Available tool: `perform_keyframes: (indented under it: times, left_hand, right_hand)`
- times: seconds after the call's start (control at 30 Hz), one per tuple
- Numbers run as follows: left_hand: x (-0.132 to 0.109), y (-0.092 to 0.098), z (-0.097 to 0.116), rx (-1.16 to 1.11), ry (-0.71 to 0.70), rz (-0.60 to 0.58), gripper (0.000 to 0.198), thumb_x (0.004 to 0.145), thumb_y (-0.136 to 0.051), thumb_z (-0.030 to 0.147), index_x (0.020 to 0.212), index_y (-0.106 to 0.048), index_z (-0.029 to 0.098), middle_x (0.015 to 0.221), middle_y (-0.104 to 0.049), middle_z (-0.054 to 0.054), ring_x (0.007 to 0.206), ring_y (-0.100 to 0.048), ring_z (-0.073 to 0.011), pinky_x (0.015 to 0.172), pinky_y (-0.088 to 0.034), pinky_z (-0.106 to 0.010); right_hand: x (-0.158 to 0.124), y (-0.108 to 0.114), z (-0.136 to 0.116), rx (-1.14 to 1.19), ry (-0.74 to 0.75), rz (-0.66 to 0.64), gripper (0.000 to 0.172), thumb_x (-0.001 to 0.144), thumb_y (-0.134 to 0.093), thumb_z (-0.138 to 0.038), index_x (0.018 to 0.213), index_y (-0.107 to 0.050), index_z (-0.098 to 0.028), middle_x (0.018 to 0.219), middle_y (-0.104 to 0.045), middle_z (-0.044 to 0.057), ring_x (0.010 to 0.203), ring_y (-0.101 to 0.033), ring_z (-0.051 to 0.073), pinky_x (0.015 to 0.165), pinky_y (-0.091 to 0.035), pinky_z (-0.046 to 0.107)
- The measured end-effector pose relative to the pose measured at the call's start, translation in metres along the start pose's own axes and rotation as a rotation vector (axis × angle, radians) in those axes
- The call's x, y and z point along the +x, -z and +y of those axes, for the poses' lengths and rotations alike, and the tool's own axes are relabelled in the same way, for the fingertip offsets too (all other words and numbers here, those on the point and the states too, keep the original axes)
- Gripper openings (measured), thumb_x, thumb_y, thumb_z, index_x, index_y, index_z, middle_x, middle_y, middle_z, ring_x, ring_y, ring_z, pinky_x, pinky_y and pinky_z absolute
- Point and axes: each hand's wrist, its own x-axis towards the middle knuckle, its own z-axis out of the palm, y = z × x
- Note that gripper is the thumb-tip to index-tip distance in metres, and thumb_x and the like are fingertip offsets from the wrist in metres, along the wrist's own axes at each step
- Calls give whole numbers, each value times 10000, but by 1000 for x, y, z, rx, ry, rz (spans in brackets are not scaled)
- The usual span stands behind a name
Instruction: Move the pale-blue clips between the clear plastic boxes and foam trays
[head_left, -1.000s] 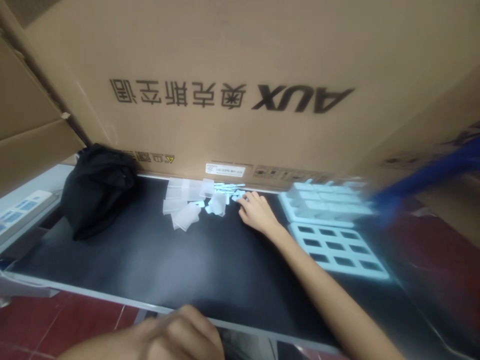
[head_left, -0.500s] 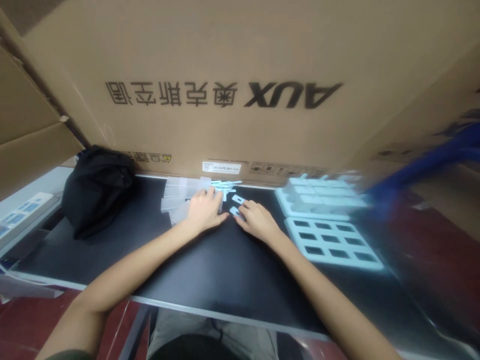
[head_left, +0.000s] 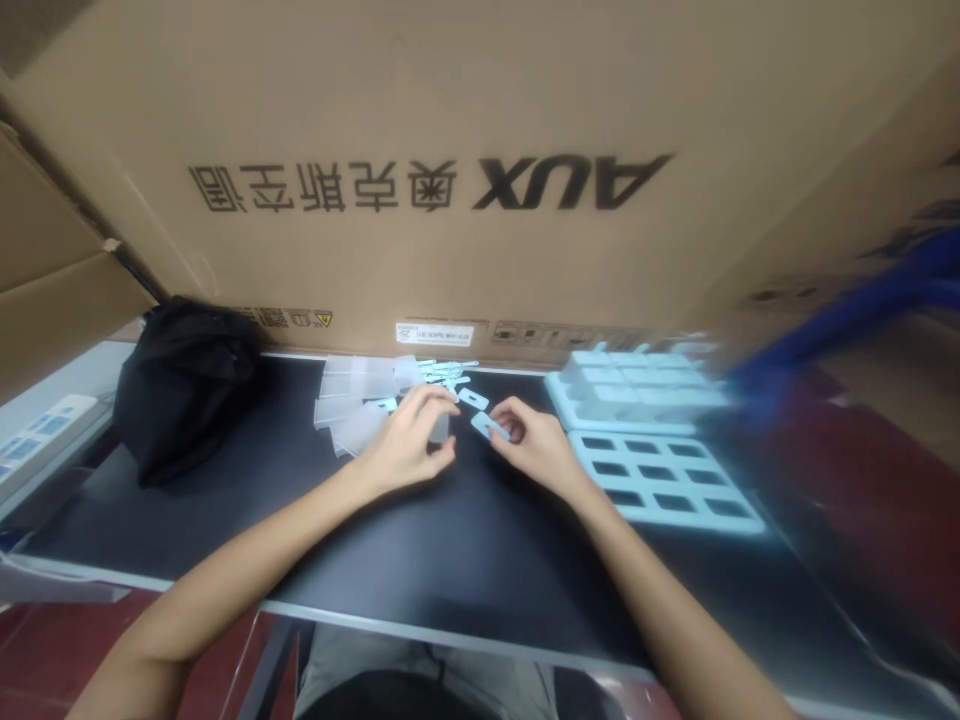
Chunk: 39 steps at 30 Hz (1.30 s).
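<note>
1. Hands. The left hand (head_left: 405,452) is curled, with thumb and fingertips pinched on a small translucent sleeve (head_left: 440,428). The right hand (head_left: 538,452) is closed in a pinch on a pale blue tab (head_left: 484,425), held between thumb and forefinger. Both hands are just above the black table (head_left: 450,560), near its far edge.

2. Key relation. The tab is just to the right of the sleeve, with a narrow gap between them and no contact. The tab's long axis runs from lower right to upper left, and its free end points at the sleeve. The sleeve stands roughly upright in the left grip. Which of its ends is open cannot be told. Each hand is equally near the gap.

3. Stock. More translucent sleeves (head_left: 352,400) lie in a loose heap beyond the left hand. A spare tab (head_left: 472,398) lies flat between the hands, and a cluster of tabs (head_left: 444,369) sits against the carton. To the right is a white tray (head_left: 739,522) with 9 rectangular pockets, and a second tray (head_left: 637,392) lies behind it, blurred.

4. Writing. The cardboard carton (head_left: 480,80) reads "AUX" beside 5 Chinese characters, all printed upside down from this view. Its white label (head_left: 434,333) and the printing around the yellow warning triangle (head_left: 323,320) are too small to read.

5. Other. A black bag (head_left: 180,385) rests at the far left of the table.
</note>
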Motion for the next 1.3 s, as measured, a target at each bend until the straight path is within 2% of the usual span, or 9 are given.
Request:
perform_keyframes:
  times: [0.07,0.17,0.37,0.47,0.63,0.8,1.0,1.17,1.3]
  left_hand:
    - [-11,-4,6,-95,-50,12,334,891,-668,164,1190,-527,208,1245,-620,-137,1163,-644,-252,968,-572,-432]
    - [-27,-15,10,-206,-108,48,383,884,-738,197,1193,-512,208,1249,-654,-155,1175,-661,-255,963,-579,-446]
    - [-44,-34,5,-354,-159,111,538,798,-869,273,1188,-506,200,1227,-692,-183,1151,-688,-268,927,-599,-453]
    - [-47,-38,0,-365,-115,118,531,774,-890,342,1134,-528,197,1238,-696,-187,1145,-700,-274,926,-600,-450]
    - [-49,-41,-6,-417,130,75,487,785,-874,401,1069,-542,186,1299,-685,-207,1202,-692,-289,974,-591,-455]
    - [-48,-40,-6,-518,330,-23,521,801,-860,370,1164,-531,192,1324,-680,-182,1200,-690,-274,976,-583,-430]
    - [-51,-40,-5,-601,318,-75,616,750,-904,356,1216,-534,194,1311,-683,-168,1192,-689,-276,1027,-567,-447]
    - [-57,-43,-9,-599,364,-92,762,696,-936,404,1314,-543,193,1285,-703,-158,1133,-728,-276,1012,-592,-434]
    - [-54,-42,-9,-578,276,-60,706,723,-920,398,1316,-592,199,1285,-721,-148,1123,-740,-260,1004,-600,-403]
  right_hand:
    - [-4,2,0,244,-32,13,204,855,-646,-344,1008,-575,-229,818,-687,7,658,-611,140,624,-502,275]
    - [-11,-2,-1,493,-95,-49,349,843,-709,-414,1093,-553,-227,792,-662,-21,639,-612,125,607,-528,271]
    - [-19,-19,-7,697,-231,-201,411,816,-767,-447,1091,-554,-228,829,-607,-45,650,-620,107,623,-619,304]
    - [-20,-23,-13,761,-272,-243,406,803,-780,-448,1067,-570,-223,885,-627,-22,693,-645,116,637,-629,310]
    - [-19,-23,-20,818,-299,-306,376,808,-770,-429,1048,-574,-217,936,-679,12,703,-674,136,644,-596,309]
    - [-18,-14,-22,776,-279,-243,371,782,-805,-427,1014,-607,-216,832,-690,-2,703,-654,142,672,-555,297]
    - [-20,-5,-27,858,-247,-74,369,757,-847,-456,990,-677,-225,841,-687,21,707,-646,156,597,-554,282]
    - [-22,-10,-35,817,-256,-129,363,749,-855,-474,972,-724,-219,796,-670,17,670,-644,155,584,-569,297]
    - [-23,-17,-39,806,-263,-127,372,745,-850,-503,925,-697,-216,708,-647,-6,620,-630,148,548,-557,287]
